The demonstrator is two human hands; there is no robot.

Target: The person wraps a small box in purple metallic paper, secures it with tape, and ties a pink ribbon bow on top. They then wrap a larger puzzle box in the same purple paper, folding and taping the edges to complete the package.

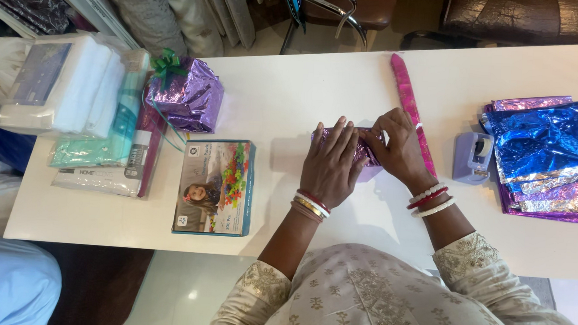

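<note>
table: long white rectangular table (pixel 292 84), everything lies on it
foil sheets: stack of shiny blue, purple and pink foil wrapping sheets (pixel 549 154) at the far right edge, well apart from the hands
packs: pile of clear-plastic packs of white and teal folded cloth (pixel 77 101) at the left end
box: flat teal cardboard toy box with a picture lid (pixel 214 186), left of the left hand, not touching
wrapped gift: purple foil-wrapped cube with a green ribbon bow (pixel 187 94), beside the packs
roll: thin pink foil roll (pixel 410 103), runs away from the person, passes just behind the right hand
tape dispenser: small lilac plastic tape dispenser (pixel 472 157), between right hand and foil sheets
parcel: small purple foil-covered parcel (pixel 366 151), table centre, under and between both hands, mostly hidden
left hand: left hand (pixel 331 164) flat, palm down, fingers spread, pressing on the parcel's near-left part
right hand: right hand (pixel 400 148) curled over the parcel's right end, fingertips pinching the foil there
</note>
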